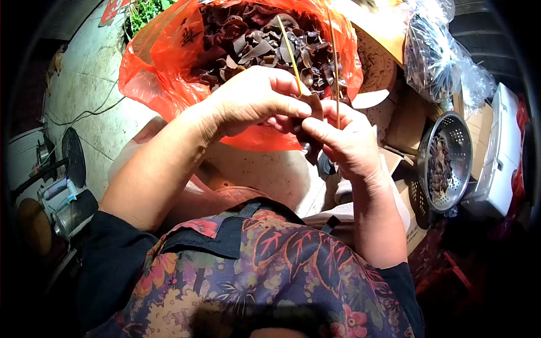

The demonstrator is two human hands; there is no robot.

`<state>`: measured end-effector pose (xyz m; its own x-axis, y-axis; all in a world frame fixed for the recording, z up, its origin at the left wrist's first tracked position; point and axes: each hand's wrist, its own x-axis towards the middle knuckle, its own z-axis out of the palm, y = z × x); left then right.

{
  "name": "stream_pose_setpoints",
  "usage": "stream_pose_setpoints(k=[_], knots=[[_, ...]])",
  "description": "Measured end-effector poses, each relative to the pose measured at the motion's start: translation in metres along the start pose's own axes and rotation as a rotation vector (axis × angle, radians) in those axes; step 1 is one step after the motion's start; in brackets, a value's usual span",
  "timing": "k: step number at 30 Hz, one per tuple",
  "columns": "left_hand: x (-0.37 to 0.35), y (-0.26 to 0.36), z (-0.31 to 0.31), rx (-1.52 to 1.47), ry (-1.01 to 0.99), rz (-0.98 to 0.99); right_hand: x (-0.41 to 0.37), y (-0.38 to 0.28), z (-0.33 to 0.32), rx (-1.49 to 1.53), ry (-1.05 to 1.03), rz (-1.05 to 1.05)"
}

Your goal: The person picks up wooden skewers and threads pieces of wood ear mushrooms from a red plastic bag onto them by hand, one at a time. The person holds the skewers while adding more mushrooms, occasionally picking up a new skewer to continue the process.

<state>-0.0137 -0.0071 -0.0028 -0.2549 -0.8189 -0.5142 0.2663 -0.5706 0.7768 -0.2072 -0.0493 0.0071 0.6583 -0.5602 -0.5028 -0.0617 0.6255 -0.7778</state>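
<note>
Watching the left hand [253,98] first: it is closing thumb and fingers in a pinch on the lower end of a skewer [290,53], right where a dark piece [311,104] of what looks like soaked fungus is sitting. The right hand [344,141] is curling shut just beside it, fingertips touching the same piece, and a second skewer [336,67] is rising from between its fingers. I cannot tell which stick the piece is actually on.

Both hands are working directly over the near lip of a red bag [152,67], which is lying open and heaped with more dark pieces. Off to the right a metal colander [459,135] is holding a few of them, well apart from the hands, with clear bags [434,50] behind it.

Risks, as I am judging them: fingertips are sitting very near a skewer point, so a slip on the slick piece could jab a finger; the thin piece could tear; the two crossing sticks could snag each other.
</note>
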Motion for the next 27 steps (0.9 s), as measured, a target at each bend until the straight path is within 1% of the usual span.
stream_pose_setpoints(k=[1, 3, 4, 5, 7, 8, 9, 11, 12, 13, 15, 19, 21, 22, 23, 25, 26, 27], knots=[[-0.001, 0.006, 0.000, 0.001, 0.000, 0.001, 0.002, 0.004, -0.004, 0.003, -0.012, -0.016], [0.000, 0.022, -0.004, 0.063, 0.168, 0.032, 0.000, 0.001, -0.008, 0.028, 0.057, -0.032], [0.007, 0.021, -0.017, 0.096, 0.247, 0.141, 0.000, -0.001, -0.009, 0.045, 0.097, -0.041], [0.014, 0.017, -0.029, 0.134, 0.359, 0.305, -0.001, -0.004, -0.009, 0.043, 0.123, -0.091], [0.018, 0.021, -0.037, 0.210, 0.567, 0.346, -0.002, -0.008, -0.005, 0.085, 0.231, -0.133], [0.022, 0.022, -0.039, 0.341, 0.636, 0.330, -0.002, -0.007, -0.008, 0.115, 0.178, -0.161], [0.030, 0.018, -0.043, 0.342, 0.635, 0.330, -0.001, -0.006, -0.009, 0.116, 0.178, -0.163], [0.049, 0.008, -0.048, 0.877, 0.690, 0.333, -0.001, -0.006, -0.009, 0.111, 0.192, -0.177], [0.051, 0.012, -0.042, 1.011, 0.697, 0.238, -0.002, -0.007, -0.008, 0.108, 0.191, -0.177], [0.053, 0.013, -0.035, 0.991, 0.711, 0.177, -0.005, -0.010, -0.006, 0.098, 0.195, -0.152], [0.054, 0.017, -0.027, 1.076, 0.708, 0.143, -0.006, -0.012, -0.003, 0.088, 0.200, -0.126], [0.061, 0.006, -0.036, 1.098, 0.734, 0.199, -0.007, -0.015, -0.001, 0.080, 0.192, -0.119], [0.061, 0.006, -0.047, 0.876, 0.672, 0.306, -0.007, -0.015, -0.001, 0.102, 0.168, -0.115], [0.061, 0.006, -0.051, 0.710, 0.648, 0.314, -0.008, -0.015, -0.002, 0.103, 0.167, -0.116], [0.058, 0.004, -0.056, 0.690, 0.647, 0.395, -0.008, -0.014, -0.002, 0.104, 0.163, -0.116], [0.037, 0.021, -0.044, 0.602, 0.601, 0.347, -0.007, -0.012, -0.001, 0.106, 0.156, -0.121], [0.031, 0.024, -0.043, 0.604, 0.602, 0.349, -0.007, -0.011, -0.001, 0.112, 0.160, -0.126], [0.026, 0.025, -0.044, 0.547, 0.571, 0.392, -0.007, -0.010, 0.000, 0.117, 0.164, -0.131]])
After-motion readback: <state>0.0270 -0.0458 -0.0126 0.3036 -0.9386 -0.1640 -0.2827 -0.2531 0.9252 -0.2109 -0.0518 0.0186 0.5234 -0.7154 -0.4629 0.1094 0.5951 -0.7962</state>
